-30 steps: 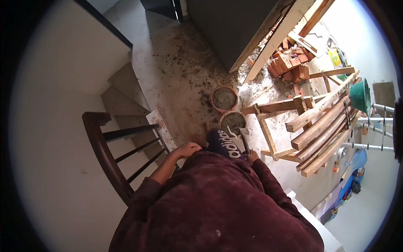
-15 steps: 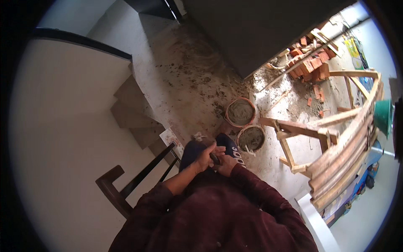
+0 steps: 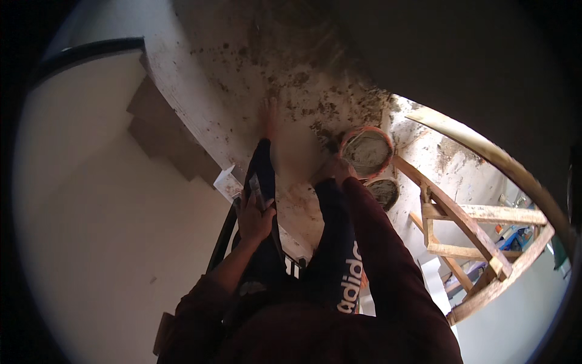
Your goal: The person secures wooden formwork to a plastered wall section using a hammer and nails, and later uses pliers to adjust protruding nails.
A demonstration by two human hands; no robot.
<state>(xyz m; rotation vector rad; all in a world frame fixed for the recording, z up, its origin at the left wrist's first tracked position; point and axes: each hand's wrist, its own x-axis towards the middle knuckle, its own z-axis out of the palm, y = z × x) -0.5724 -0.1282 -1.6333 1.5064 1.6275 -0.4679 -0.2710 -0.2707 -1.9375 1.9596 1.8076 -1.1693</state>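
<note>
My left hand (image 3: 254,219) is at my left shin, its fingers closed around a flat, greyish tool (image 3: 257,187) whose end points away from me; its exact kind is unclear. My right hand (image 3: 345,170) reaches down past my right knee to the near-left rim of a round bucket of wet grey mortar (image 3: 366,153). Its fingers look curled, and a dim, brownish shape shows beside them, too dark to name. Just nearer than that bucket stands a second mortar bucket (image 3: 383,193), partly covered by my right sleeve.
Mortar clumps spot the floor (image 3: 291,91) ahead, where my bare left foot (image 3: 268,118) rests. Brown steps (image 3: 170,130) and a dark railing (image 3: 221,236) lie left. A wooden frame (image 3: 467,224) stands right. A large dark panel (image 3: 461,54) looms at upper right.
My hands, together at my lap before, are now apart: the left at my shin, the right forward by the far bucket. My view has tilted and I lean lower; the brick pile has left view.
</note>
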